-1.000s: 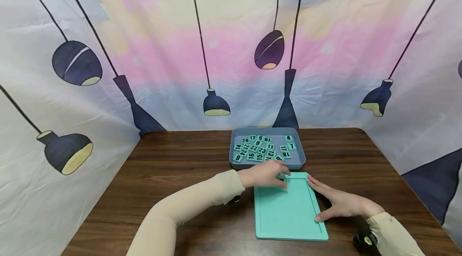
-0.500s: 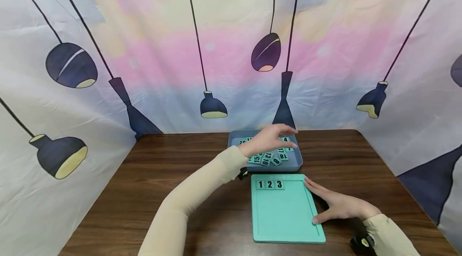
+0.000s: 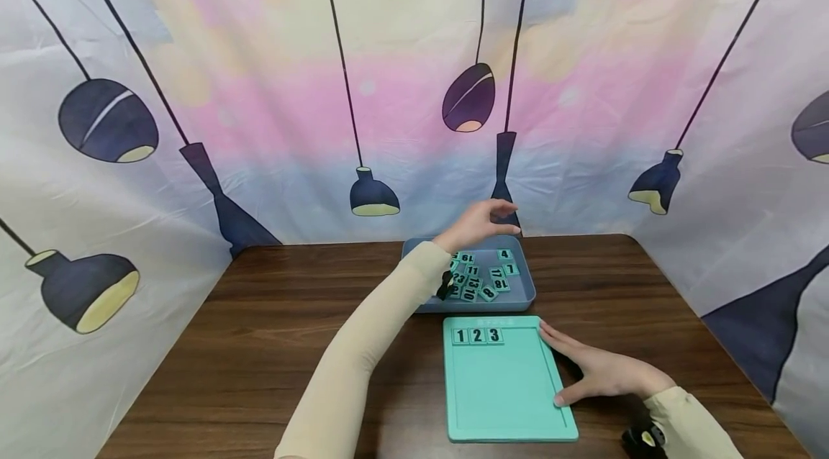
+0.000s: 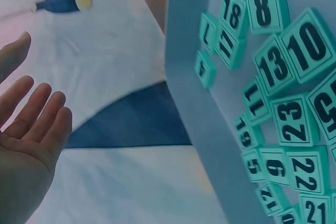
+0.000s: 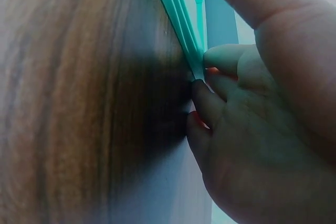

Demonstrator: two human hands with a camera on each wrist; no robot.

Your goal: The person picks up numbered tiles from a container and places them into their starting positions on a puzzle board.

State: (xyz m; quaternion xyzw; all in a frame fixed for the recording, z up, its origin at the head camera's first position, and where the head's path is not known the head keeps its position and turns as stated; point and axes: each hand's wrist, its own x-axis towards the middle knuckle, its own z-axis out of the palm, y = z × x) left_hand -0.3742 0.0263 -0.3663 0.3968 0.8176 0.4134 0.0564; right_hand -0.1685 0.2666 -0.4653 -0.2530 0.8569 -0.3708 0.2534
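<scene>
In the head view my left hand (image 3: 478, 224) hovers over the back of the blue-grey tray (image 3: 518, 304), its fingers loosely bent with nothing between them. The left wrist view shows that hand (image 4: 31, 145) apart from the numbered tiles, which include an 8 tile (image 4: 266, 8) and a 4 tile (image 4: 205, 68). In front of the tray lies a turquoise framed board (image 3: 508, 394). Its top left corner carries a 1 tile (image 3: 460, 336), a 2 tile (image 3: 477, 336) and a 3 tile (image 3: 495, 336) in a row. My right hand (image 3: 609, 373) rests spread against the board's right edge.
Everything stands on a dark wood table (image 3: 291, 344). Behind it hangs a cloth backdrop (image 3: 291, 106) printed with lamps. My left forearm hides the tray's left part and some tiles. A black wrist device (image 3: 644, 437) sits at my right wrist.
My left hand has moved from the board's top left corner up and back over the tray, uncovering the 1, 2 and 3 tiles. The right hand has stayed at the board's edge.
</scene>
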